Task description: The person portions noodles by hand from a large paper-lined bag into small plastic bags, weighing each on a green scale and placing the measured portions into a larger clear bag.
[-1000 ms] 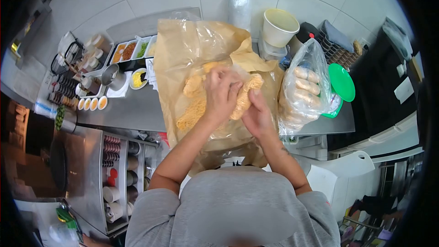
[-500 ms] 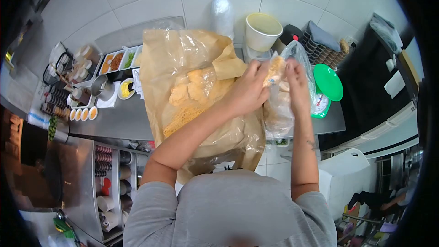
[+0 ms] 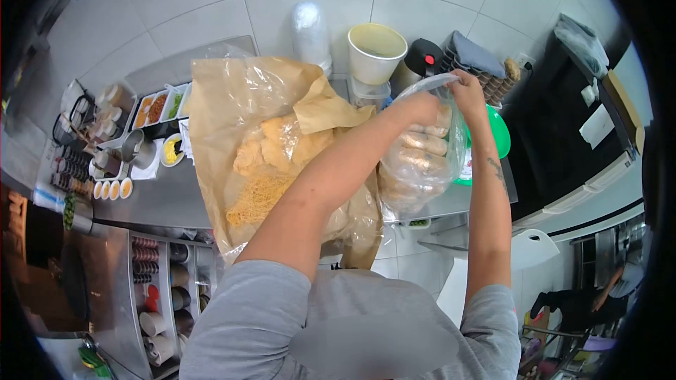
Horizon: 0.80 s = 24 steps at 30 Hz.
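A clear plastic bag point(image 3: 415, 181) holds several rolled, pale packets point(image 3: 424, 142) stacked one above another. My right hand point(image 3: 467, 91) pinches the upper right edge of the bag, pulling its mouth up. Inside that mouth, above the top packets, is my left hand point(image 3: 423, 108); it looks curled closed, but its fingertips and anything in them are hidden. Left of the bag, a large brown paper sheet point(image 3: 215, 119) with clear film carries yellow noodle cakes point(image 3: 278, 151) and a mass of thin noodles point(image 3: 257, 198). My left forearm crosses over the sheet.
A cream bucket point(image 3: 377, 53) stands by the wall beside a red-buttoned dark flask point(image 3: 424, 56). A green scale point(image 3: 498, 132) is behind my right forearm. Ingredient trays point(image 3: 156, 108), a metal pot point(image 3: 136, 148) and small cups point(image 3: 111, 189) fill the left of the steel counter point(image 3: 176, 200).
The wrapped noodle packet seen between both hands is no longer visible there. My left hand has gone into the bag's mouth, and my right hand has moved to the bag's edge.
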### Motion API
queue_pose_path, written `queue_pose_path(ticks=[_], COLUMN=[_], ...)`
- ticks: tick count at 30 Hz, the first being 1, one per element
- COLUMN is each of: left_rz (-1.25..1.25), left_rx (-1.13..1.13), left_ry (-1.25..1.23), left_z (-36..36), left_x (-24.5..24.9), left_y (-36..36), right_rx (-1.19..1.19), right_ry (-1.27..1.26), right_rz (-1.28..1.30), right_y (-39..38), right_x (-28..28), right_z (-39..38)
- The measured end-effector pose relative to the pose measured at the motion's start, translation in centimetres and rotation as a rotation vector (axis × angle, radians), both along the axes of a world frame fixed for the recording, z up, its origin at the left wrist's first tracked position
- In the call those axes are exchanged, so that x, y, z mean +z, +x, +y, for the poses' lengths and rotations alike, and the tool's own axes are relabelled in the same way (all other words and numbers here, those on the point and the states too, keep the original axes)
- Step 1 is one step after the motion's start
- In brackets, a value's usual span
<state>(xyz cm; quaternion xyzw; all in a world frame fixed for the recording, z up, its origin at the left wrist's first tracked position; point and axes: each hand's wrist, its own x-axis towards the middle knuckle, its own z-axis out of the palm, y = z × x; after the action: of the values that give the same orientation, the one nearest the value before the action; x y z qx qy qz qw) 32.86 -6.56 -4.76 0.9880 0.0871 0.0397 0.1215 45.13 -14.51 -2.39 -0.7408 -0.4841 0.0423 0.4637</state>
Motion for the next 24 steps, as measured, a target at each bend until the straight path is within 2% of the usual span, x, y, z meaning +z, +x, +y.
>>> queue_pose_path(ticks=[1, 4, 7, 10, 13, 16, 19, 22, 24], left_rz=[0.059, 0.063, 0.076, -0.048, -0.474, -0.412, 0.043, 0.252, 0.219], left_rx=[0.038, 0.032, 0.097, 0.006, -0.056, -0.039, 0.034, -0.032, 0.0], left_ry=[-0.097, -0.142, -0.123, 0.359, 0.515, 0.29, -0.016, 0.084, 0.149], left_z=[0.6, 2.1, 1.8, -2.0, -3.2, -1.2, -0.1, 1.3, 0.3], left_x=[-0.5, -1.2, -1.4, -1.0, -4.0, -5.4, -2.4, -3.0, -3.1], left_y=[0.7, 1.7, 2.0, -0.7, -1.5, -0.9, -0.2, 1.5, 1.4], right_rx=[0.021, 0.083, 0.092, 0.103, 0.123, 0.183, 0.232, 0.236, 0.208], right_ry=[0.016, 0.076, 0.076, 0.079, 0.1, 0.164, 0.196, 0.166, 0.167], right_rz=[0.056, 0.167, 0.166, 0.297, 0.384, 0.535, 0.587, 0.593, 0.552], right_y=[0.0, -1.8, -1.5, -1.7, -1.1, -2.9, -3.8, -2.7, -1.6], right_x=[-0.2, 1.0, 0.6, 1.5, 1.4, 1.8, 1.7, 1.4, 1.3], right_z=[-0.2, -0.4, 0.2, -0.2, -0.7, -1.3, -1.0, -0.7, -0.5])
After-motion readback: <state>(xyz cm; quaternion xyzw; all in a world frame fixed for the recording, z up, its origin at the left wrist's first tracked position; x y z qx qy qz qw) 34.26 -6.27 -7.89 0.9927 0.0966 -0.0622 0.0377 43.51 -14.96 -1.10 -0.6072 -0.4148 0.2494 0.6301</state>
